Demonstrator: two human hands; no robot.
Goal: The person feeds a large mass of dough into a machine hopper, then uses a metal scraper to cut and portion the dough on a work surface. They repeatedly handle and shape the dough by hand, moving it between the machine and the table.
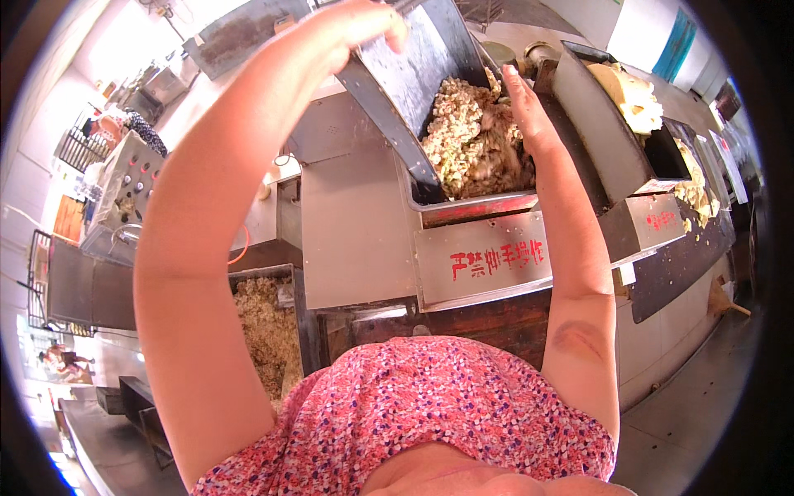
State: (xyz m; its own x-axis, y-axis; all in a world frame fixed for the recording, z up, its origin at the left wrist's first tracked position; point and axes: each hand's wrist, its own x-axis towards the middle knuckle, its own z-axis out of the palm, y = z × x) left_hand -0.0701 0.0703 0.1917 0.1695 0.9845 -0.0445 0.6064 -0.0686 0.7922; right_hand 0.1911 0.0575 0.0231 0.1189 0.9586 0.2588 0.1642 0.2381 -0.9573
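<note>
A deep sheet-metal bin [403, 62] is tilted over a metal hopper tray [477, 208]. Heaped at its lower end is a chopped, crumbly food mixture [471, 136], pale brown with green bits and partly blurred. My left hand [372, 28] is at the top of the bin, its fingertips bent over the upper edge. On the other side, my right hand [527, 115] points upward with its fingers close together, beside the bin's right wall. Whether it grips that wall is hidden.
Right of the bin, a second metal hopper [595, 118] carries pale yellow dough [629, 93]; more dough [695, 186] lies beyond it. A steel panel [484, 260] bears red writing. Low at left, another bin [298, 335] holds similar mixture. A person [118, 127] is far left.
</note>
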